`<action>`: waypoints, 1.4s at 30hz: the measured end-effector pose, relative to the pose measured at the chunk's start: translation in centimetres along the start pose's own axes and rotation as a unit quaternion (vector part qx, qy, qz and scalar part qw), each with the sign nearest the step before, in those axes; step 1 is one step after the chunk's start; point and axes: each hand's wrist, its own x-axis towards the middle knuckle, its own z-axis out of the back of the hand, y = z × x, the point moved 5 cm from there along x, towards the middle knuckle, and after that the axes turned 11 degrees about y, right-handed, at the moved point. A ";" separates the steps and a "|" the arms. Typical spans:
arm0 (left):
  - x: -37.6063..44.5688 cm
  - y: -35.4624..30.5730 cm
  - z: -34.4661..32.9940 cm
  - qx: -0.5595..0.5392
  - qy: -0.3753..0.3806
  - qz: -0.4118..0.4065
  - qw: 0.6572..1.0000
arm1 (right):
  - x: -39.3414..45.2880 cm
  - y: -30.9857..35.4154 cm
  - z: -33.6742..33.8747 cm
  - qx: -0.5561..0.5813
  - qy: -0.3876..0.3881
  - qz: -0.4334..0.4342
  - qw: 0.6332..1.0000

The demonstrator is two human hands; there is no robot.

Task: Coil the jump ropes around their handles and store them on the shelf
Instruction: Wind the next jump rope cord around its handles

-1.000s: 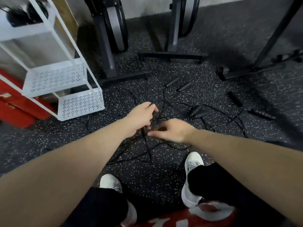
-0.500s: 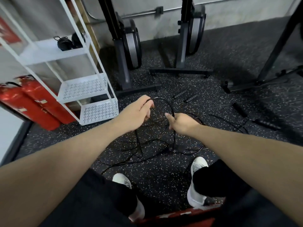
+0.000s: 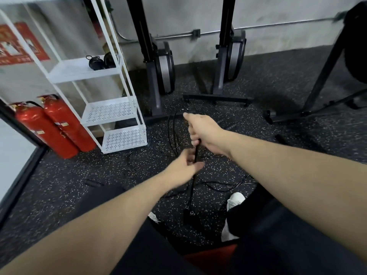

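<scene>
— Since half a second ago, what has been moved?

— Both hands have been lifted off the tangle, and a jump rope point(image 3: 191, 187) has been raised with them; the view has been tilted up toward the wall.

— What is seen, taken left to right?

— At nine o'clock two fire extinguishers point(image 3: 57, 126) are stood against the wall. Beside them the white shelf point(image 3: 111, 114) is set, with coiled dark items on an upper tier. At the centre the left hand point(image 3: 183, 167) is held loosely curled round the cord, though blur prevents the pinch from being confirmed. Toward one o'clock of it the right hand point(image 3: 200, 132) is closed firmly on the cord.

— Which way is the rope pointed?

— Its long axis is run from twelve to six o'clock: the doubled cord is hung from the right hand, and the handles point(image 3: 189, 214) are dangled at the low end, above the floor point(image 3: 59, 185).

— What could go wrong?

— More rope point(image 3: 218, 186) is left tangled on the floor; if the cord is pulled higher, a snag is likely. The swinging handles could also be knocked against the leg.
</scene>
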 end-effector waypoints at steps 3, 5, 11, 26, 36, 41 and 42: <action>0.0 0.9 -1.7 -0.011 0.000 0.008 1.000 | -0.8 1.5 -1.0 0.081 -0.004 0.009 0.997; -0.3 0.6 -1.5 -0.035 -0.028 -0.003 0.999 | -1.2 2.4 -1.1 0.107 -0.009 0.024 0.994; -2.0 -1.6 1.6 -0.075 -0.085 -0.032 0.993 | -2.0 -0.4 0.0 0.000 0.043 0.002 0.999; -1.8 -6.7 6.1 -0.317 -0.130 -0.114 0.932 | -3.2 -7.2 0.9 -0.248 -0.010 -0.058 0.967; -2.3 -0.2 0.1 -0.253 -0.093 -0.091 0.959 | -3.5 -2.6 -1.8 0.288 -0.018 0.036 0.957; -2.4 1.2 -1.1 -0.362 -0.080 -0.137 0.918 | -3.7 -1.6 -2.4 0.449 0.016 0.036 0.893; -2.5 1.1 -1.1 -0.366 -0.080 -0.145 0.916 | -3.7 -1.5 -2.3 0.468 0.014 0.040 0.883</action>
